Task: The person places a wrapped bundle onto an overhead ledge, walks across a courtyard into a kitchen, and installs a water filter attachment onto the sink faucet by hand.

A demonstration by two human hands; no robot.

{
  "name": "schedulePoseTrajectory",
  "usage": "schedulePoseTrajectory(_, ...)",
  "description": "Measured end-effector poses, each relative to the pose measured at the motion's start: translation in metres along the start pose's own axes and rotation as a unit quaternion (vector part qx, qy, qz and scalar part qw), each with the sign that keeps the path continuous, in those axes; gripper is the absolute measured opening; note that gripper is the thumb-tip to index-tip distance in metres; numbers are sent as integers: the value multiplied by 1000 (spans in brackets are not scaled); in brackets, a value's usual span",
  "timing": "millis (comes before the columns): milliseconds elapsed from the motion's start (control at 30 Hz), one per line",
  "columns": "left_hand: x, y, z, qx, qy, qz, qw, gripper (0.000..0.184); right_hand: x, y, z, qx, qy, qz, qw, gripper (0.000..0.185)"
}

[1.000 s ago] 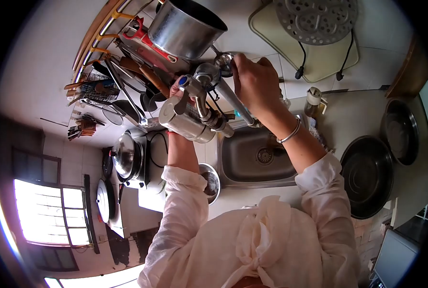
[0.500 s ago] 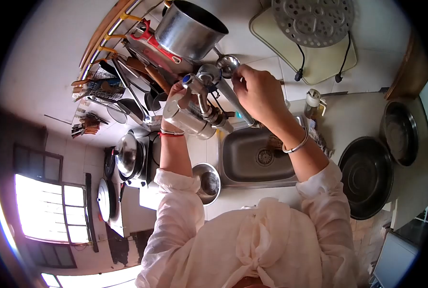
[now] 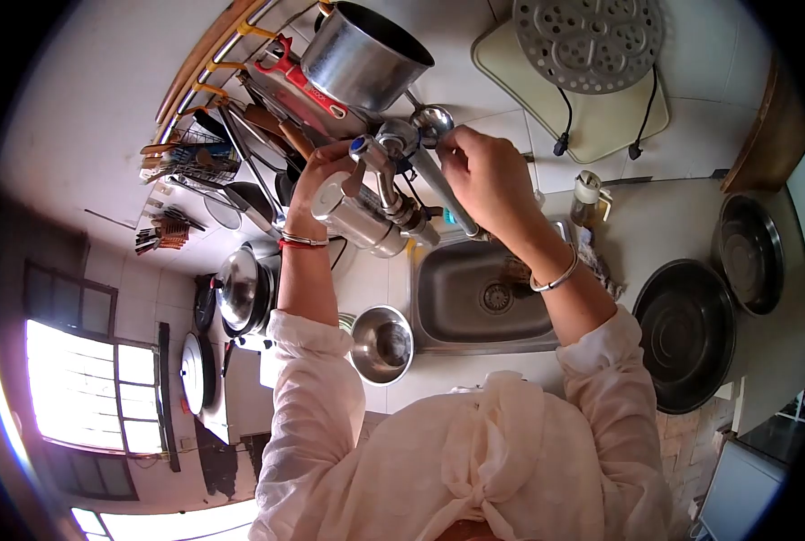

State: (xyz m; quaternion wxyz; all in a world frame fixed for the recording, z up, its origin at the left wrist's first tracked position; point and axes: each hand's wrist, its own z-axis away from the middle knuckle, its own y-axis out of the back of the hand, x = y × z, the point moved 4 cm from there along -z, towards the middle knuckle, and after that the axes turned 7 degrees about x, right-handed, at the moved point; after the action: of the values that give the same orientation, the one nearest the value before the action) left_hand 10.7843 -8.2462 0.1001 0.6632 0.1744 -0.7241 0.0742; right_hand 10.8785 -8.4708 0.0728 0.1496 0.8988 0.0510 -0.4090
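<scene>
My left hand (image 3: 317, 180) is raised behind the faucet's filter canister (image 3: 353, 216), among the hanging utensils; its fingertips are hidden there. My right hand (image 3: 488, 171) has its thumb and fingers pressed together beside the bowl of a metal ladle (image 3: 432, 123), and what lies between them is too small to make out. Between the two hands stands the faucet (image 3: 398, 137), with its long spout (image 3: 443, 191) reaching over the steel sink (image 3: 485, 290). A metal pot (image 3: 359, 65) hangs above the faucet.
A steel bowl (image 3: 381, 346) sits left of the sink. Two dark basins (image 3: 685, 334) lie on the right. A glass cruet (image 3: 588, 197) stands behind the sink. Red scissors (image 3: 299, 77) hang by the pot, and a lidded wok (image 3: 240, 290) is at the left.
My left hand and forearm have shifted left, away from the faucet. My right hand has moved slightly down and right, uncovering more of the ladle.
</scene>
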Motion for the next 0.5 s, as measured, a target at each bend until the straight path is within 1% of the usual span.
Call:
schedulePoseTrajectory(67,6,-6,1,27,12,-4,1000,25,6,-2,-5,9,-4,15,1000,11)
schedulePoseTrajectory(133,-2,3,-3,3,11,2,1000,26,12,-4,-8,20,-5,15,1000,12)
schedulePoseTrajectory(233,-7,6,-4,-43,-33,-2,999,25,7,-1,-6,-1,-3,1,1000,13)
schedulePoseTrajectory(300,-7,6,-3,-37,-57,-6,998,24,5,1,-5,3,1,-12,1000,14)
schedulePoseTrajectory(367,-6,5,0,8,-60,-7,998,22,5,3,-4,24,15,-24,999,13)
schedulePoseTrajectory(500,-1,3,-4,-77,-36,46,995,18,5,2,-7,-3,7,2,1000,9)
